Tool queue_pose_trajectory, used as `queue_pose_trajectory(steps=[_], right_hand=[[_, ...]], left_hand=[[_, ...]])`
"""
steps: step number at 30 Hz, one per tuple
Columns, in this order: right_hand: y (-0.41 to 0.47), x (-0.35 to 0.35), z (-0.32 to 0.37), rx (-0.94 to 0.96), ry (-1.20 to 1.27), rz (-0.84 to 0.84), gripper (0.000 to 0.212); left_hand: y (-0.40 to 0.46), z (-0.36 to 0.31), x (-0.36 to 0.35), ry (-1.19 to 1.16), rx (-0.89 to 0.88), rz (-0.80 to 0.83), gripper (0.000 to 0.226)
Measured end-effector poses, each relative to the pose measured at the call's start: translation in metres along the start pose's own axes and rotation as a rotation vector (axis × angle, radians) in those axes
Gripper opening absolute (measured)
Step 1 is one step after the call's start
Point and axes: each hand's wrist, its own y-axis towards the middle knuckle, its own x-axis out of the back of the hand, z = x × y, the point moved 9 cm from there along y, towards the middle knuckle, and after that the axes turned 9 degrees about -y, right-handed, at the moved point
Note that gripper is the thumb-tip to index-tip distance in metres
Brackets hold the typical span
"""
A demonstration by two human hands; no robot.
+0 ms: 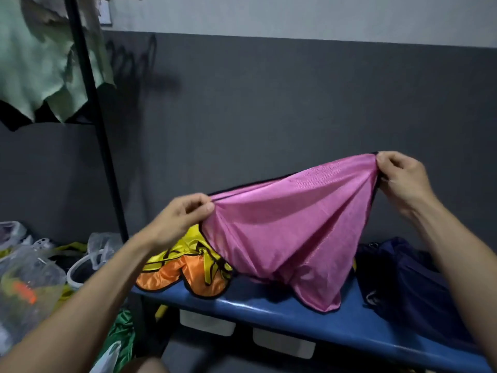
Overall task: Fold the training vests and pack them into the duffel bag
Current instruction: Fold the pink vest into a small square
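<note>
A pink mesh vest [290,224] with black trim hangs stretched above the blue bench [282,316]. My left hand [183,216] pinches its left edge, and my right hand [400,179] pinches its upper right corner, held higher. The vest's lower end drapes down onto the bench. Behind it on the left lie a yellow vest [185,246] and an orange vest [185,275] in a loose heap. A dark navy duffel bag [411,286] sits on the bench at the right, slumped; I cannot tell whether it is open.
A black rack pole [96,125] stands at the left with pale green cloth [40,57] hanging from it. Plastic bags [29,286], a white bucket [78,273] and green fabric [121,335] crowd the floor at the left. A grey wall runs behind the bench.
</note>
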Motion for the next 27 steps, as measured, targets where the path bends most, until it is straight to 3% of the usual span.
queue_pose_trajectory(steps=[3, 7, 8, 11, 16, 19, 22, 25, 27], right_hand=[[-0.006, 0.010, 0.005, -0.047, 0.173, 0.107, 0.032], [-0.003, 0.028, 0.026, -0.044, 0.322, 0.144, 0.010], [-0.004, 0.030, 0.033, -0.033, 0.333, 0.152, 0.014], [-0.008, 0.035, 0.048, -0.015, 0.292, 0.140, 0.017], [-0.009, 0.044, 0.052, 0.000, 0.213, 0.151, 0.006], [-0.011, 0.052, 0.039, -0.033, 0.147, 0.165, 0.038], [-0.013, 0.052, 0.027, -0.063, 0.131, 0.181, 0.045], [-0.017, 0.043, 0.022, -0.080, 0.151, 0.234, 0.029], [-0.022, 0.036, 0.014, -0.137, 0.122, 0.270, 0.030]], left_hand=[[0.021, -0.055, 0.007, -0.216, -0.001, -0.007, 0.040], [0.038, -0.147, 0.004, -0.240, -0.130, 0.011, 0.023], [0.041, -0.168, 0.006, -0.187, -0.171, -0.009, 0.026], [0.054, -0.206, 0.014, 0.266, -0.290, -0.075, 0.026], [0.061, -0.198, 0.026, 0.657, -0.338, -0.108, 0.026], [0.060, -0.178, 0.033, 0.677, -0.317, -0.128, 0.018], [0.058, -0.156, 0.033, 0.509, -0.242, -0.104, 0.018], [0.055, -0.137, 0.030, 0.284, -0.135, -0.095, 0.010], [0.056, -0.125, 0.028, 0.229, -0.074, -0.092, 0.004]])
